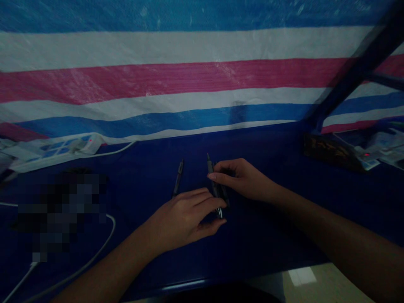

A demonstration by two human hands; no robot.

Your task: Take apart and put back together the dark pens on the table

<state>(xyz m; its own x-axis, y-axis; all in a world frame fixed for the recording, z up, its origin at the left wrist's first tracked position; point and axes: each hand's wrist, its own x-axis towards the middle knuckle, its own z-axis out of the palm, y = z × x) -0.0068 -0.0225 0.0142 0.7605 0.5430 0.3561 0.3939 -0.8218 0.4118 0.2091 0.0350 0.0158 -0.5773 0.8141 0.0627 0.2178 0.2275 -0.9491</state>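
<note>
A dark pen (215, 185) is held between both hands over the blue table, its tip pointing away from me. My right hand (243, 179) pinches it near the tip with thumb and fingers. Lower down, my left hand (192, 214) has its fingers and thumb around the shiny rear end of the same pen. Just right of the held pen lies another dark, slim item (225, 195), partly hidden by my right hand. A further dark pen (178, 176) lies beyond my left hand, its lower end close to the knuckles.
On the left are a white power strip (91, 144), a white cable (110, 233) and a blurred-out dark object (67, 206). A dark box-like object (331, 151) and another power strip (372, 155) sit at the right. Striped sheeting hangs behind the blue table (268, 244).
</note>
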